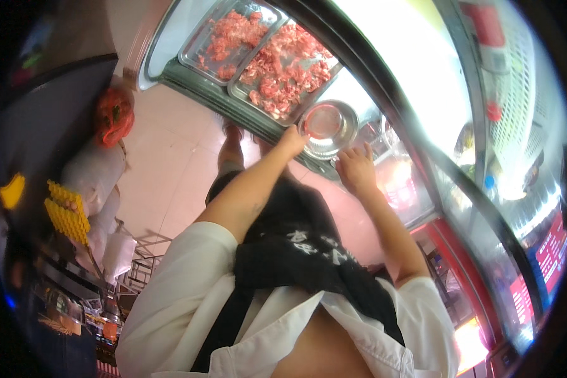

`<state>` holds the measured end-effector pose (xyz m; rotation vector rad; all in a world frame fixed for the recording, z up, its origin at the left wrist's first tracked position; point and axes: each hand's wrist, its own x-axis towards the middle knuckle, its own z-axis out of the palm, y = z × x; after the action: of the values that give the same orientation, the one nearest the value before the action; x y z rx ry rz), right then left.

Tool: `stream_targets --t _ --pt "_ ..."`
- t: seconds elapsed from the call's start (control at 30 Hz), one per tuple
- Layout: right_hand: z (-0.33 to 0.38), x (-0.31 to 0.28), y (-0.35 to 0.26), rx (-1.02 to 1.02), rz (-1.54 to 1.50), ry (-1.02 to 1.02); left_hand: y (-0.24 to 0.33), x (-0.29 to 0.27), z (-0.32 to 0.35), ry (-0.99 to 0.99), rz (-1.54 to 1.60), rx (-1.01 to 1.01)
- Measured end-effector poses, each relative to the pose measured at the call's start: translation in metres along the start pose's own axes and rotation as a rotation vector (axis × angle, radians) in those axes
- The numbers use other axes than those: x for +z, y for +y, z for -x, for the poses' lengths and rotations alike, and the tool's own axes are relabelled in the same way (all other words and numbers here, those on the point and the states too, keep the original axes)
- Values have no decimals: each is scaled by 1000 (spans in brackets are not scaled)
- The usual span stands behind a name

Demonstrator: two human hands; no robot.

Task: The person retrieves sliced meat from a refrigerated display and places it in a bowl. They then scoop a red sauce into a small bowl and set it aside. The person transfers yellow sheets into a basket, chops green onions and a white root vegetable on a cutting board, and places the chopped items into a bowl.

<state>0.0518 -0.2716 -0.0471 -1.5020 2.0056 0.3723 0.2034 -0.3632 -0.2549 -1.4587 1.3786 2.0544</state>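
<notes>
A round steel bowl [328, 128] is seen at the near edge of a refrigerated display counter [233, 104], just beside the two metal trays. Its inside appears reddish; whether anything lies in it cannot be told.

The left hand [292, 140] is recorded at the bowl's left rim. The fingers [298, 132] are curled close together and closed on the rim; the thumb side is hidden, so the exact grip cannot be made out. The left forearm is extended upward across a black apron [309, 252].

The right hand [356, 169] is noted just below and to the right of the bowl. Its fingers [347, 155] are loosely spread and half open, fingertips pointed toward the bowl's lower rim. Nothing is held in it. Whether the fingertips touch the rim or stop just short of it cannot be determined.

Two rectangular metal trays are observed in the counter: a far tray [201, 44] and a near tray [242, 88], each filled with pink-red chopped raw meat [283, 69]. The near tray lies just beside the bowl.

A curved glass front [422, 82] is seen to the right of the bowl. A white short-sleeved shirt [183, 283] is worn under the apron. An orange-red bag [113, 116] and yellow egg trays [66, 211] are seen well apart to the left, on a pale tiled floor [164, 170].
</notes>
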Motion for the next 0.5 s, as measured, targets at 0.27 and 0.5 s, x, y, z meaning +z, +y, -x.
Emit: stream_targets --t 0.27,0.5 --pt "-66 -59 -20 45 -264 363 39 8 9 137 -198 161" --pt "-186 -50 -28 -34 -367 418 36 -106 113 280 -56 127"
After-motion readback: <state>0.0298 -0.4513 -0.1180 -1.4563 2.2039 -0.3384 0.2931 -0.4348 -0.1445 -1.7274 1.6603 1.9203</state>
